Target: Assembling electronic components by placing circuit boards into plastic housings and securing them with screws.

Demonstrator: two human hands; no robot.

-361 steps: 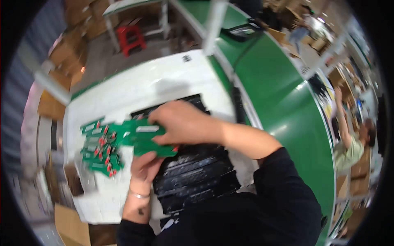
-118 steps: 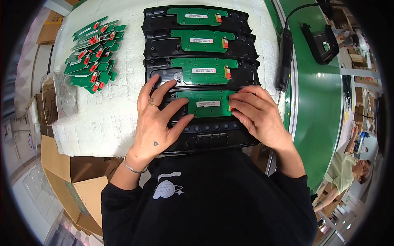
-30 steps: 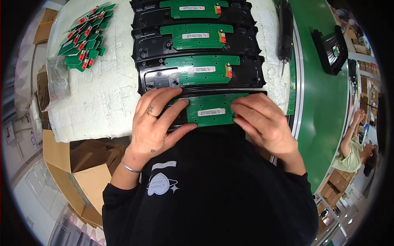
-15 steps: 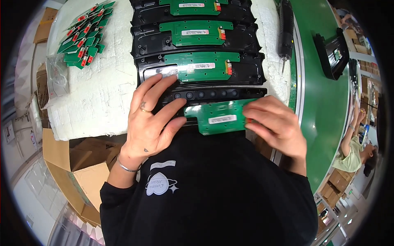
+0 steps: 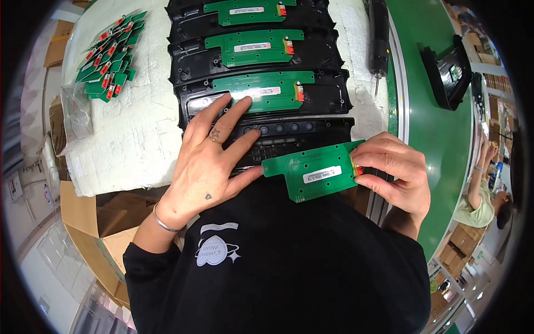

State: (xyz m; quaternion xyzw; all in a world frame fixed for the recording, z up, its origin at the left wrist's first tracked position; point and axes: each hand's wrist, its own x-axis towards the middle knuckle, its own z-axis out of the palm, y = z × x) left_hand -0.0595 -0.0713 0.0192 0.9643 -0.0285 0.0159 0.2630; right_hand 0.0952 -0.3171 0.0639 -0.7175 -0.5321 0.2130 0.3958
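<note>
Right hand (image 5: 396, 173): thumb and fingers pinched on the right end of a green board (image 5: 311, 181), at its red connector (image 5: 358, 170).
Board: between the two hands, label side up, slanted so its right end is farther from the person; it overlaps the near panel (image 5: 320, 127) and the black shirt (image 5: 311, 267) in view.
Left hand (image 5: 207, 161): spread and gripping nothing; index fingertip at the near panel's round buttons, two fingers over the left end of the next panel's board; the thumb meets the held board's left end in view, but I cannot tell whether they touch.
Other panels (image 5: 328, 96): three black ones in a column beyond, each bearing a green board.
White pad (image 5: 147, 133): under the panels, with a pile of boards (image 5: 114, 55) at left and a screwdriver (image 5: 379, 39) at right.
Green bench (image 5: 425, 133): on the right, carrying a black frame (image 5: 437, 78).
Lower left: an open carton (image 5: 80, 209).
Far right: a co-worker (image 5: 475, 207) in a pale green top.
</note>
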